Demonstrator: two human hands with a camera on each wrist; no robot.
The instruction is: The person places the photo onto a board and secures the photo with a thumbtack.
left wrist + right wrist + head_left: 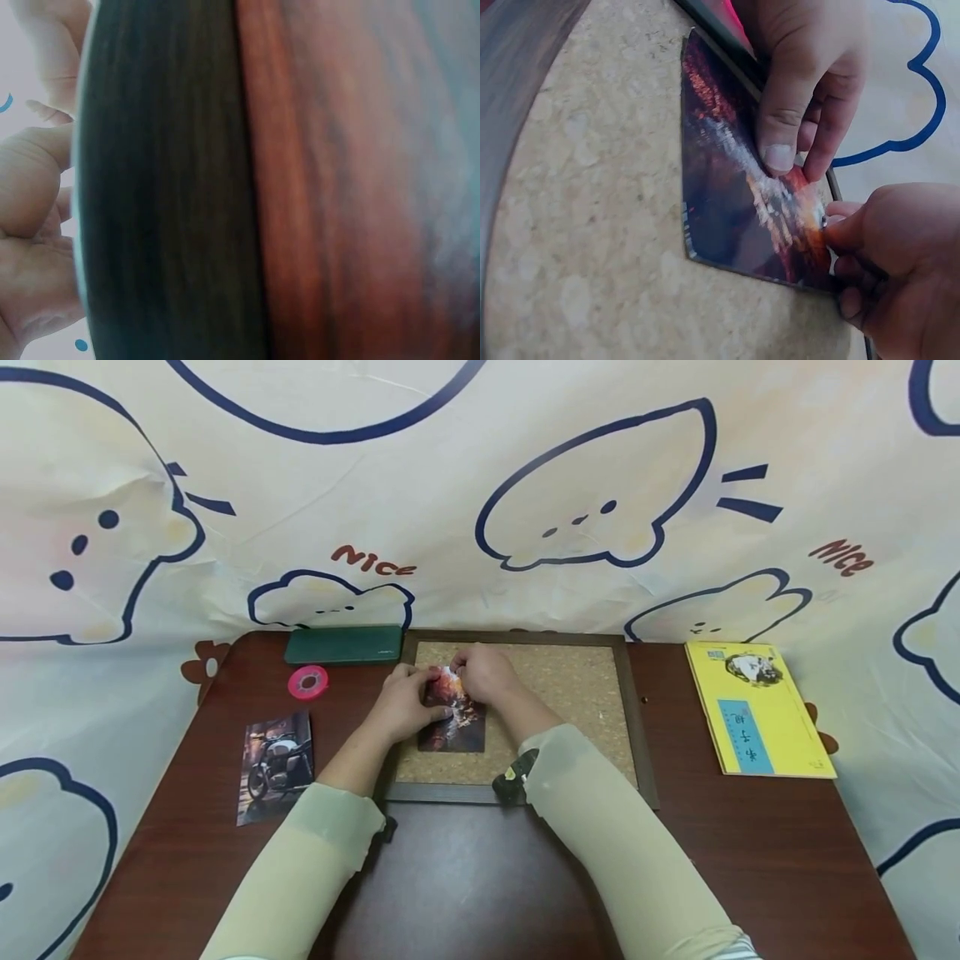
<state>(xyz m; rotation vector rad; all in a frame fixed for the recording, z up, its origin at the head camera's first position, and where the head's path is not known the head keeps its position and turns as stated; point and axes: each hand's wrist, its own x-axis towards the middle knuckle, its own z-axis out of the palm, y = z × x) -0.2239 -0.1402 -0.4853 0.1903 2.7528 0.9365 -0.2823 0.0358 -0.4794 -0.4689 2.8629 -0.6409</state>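
Note:
A dark photo print (465, 735) with orange and white streaks lies upright on a brown-framed cork board (555, 710). My left hand (401, 702) is at the photo's left side, its straight thumb (780, 154) pressing on the picture. At the top edge, my right hand (483, 675) pinches a small pin (825, 222) between thumb and finger; its tip is hidden. Both hands nearly meet over the photo's upper part. The left wrist view mostly shows the board's frame (172, 187) close up, with the left hand (34, 247) partly cut off.
Left of the board lie a motorcycle photo (276, 768), a pink tape roll (308, 682) and a dark green case (343, 645). A yellow book (787, 718) lies at the right table edge. Behind the table (480, 877) hangs a cartoon-print cloth (450, 485).

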